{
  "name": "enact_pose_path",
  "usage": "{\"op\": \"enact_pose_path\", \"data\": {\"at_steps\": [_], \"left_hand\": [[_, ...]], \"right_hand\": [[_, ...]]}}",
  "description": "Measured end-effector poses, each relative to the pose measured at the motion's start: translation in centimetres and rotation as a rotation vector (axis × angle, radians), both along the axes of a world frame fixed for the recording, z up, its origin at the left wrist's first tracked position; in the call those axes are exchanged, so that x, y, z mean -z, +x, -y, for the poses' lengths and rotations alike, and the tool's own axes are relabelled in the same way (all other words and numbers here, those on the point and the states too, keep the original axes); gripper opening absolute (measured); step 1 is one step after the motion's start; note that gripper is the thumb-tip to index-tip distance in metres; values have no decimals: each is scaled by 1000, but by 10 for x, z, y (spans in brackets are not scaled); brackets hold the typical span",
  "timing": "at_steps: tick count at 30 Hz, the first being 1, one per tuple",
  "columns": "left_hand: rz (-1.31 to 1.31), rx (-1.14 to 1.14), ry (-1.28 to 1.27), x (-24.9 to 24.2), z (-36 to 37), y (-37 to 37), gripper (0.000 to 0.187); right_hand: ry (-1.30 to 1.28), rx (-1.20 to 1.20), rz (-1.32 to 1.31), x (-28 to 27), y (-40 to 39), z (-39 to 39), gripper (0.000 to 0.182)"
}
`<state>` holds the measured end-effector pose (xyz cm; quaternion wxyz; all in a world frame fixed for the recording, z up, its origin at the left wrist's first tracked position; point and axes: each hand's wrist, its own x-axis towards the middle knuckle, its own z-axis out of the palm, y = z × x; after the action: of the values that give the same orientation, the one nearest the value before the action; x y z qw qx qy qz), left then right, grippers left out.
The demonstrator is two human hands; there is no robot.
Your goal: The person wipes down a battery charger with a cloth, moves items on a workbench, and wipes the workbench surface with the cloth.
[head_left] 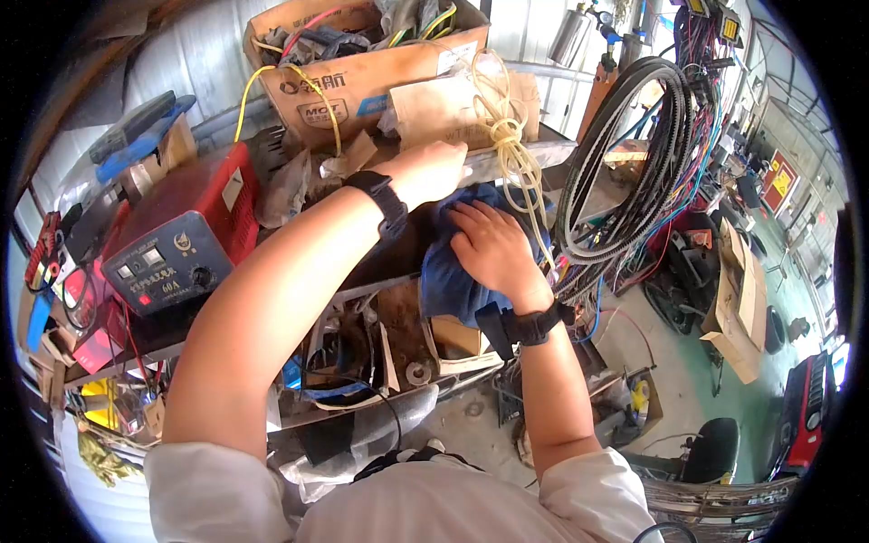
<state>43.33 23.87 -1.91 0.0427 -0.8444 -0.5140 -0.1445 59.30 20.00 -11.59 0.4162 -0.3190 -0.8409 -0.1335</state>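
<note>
My right hand (493,249) presses down on a crumpled blue cloth (444,285), its fingers bent over the fabric. The cloth lies across the dark shelf top and hangs over the front edge. Above and to the left, my left hand (433,174) is closed at the near end of a greyish strip (520,161) below a brown cardboard package (444,109). What its fingers hold is hidden. A bundle of cream cord (507,136) hangs just right of that hand and passes close to the cloth.
A red charger-like box (181,235) stands at left. Behind is an open carton (362,68) of wires and parts. Black belts (579,190) and many cables hang at right. Below the shelf top, a lower shelf holds loose parts and a metal ring (418,373).
</note>
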Motion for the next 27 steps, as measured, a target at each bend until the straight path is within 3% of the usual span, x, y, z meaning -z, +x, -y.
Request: {"op": "enact_pose_path", "data": {"at_steps": [2, 5, 6, 7, 11, 12, 17, 18, 20, 23, 27], "left_hand": [[-59, 38, 60, 2, -3, -1, 27], [117, -99, 88, 15, -14, -3, 34], [-13, -61, 233, 12, -12, -6, 40], [100, -112, 202, 9, -16, -13, 41], [160, -129, 256, -16, -31, -56, 23], [123, -138, 173, -39, -7, -55, 15], [-139, -196, 292, -58, -3, -116, 19], [-56, -196, 345, -58, 2, -122, 20], [-40, -231, 349, -63, 15, -135, 19], [-47, -335, 307, -73, 35, -148, 19], [-62, -339, 402, -79, 52, -168, 18]], "right_hand": [[18, -10, -2, 2, 1, -2, 28], [14, -7, -13, 3, 1, -3, 28], [6, -3, -6, 3, 1, -3, 28], [-3, 2, -1, 2, 0, -3, 29], [-77, -20, 11, -5, 1, 1, 30], [-90, -18, 22, -5, 1, 1, 30], [-196, -43, 110, -11, -2, 8, 37], [-329, -138, 139, -17, -8, 12, 41], [-321, -358, 291, -16, -33, 21, 46], [-286, -421, 423, -19, -69, 55, 50], [-590, -434, 676, -37, -79, 26, 54]]}}
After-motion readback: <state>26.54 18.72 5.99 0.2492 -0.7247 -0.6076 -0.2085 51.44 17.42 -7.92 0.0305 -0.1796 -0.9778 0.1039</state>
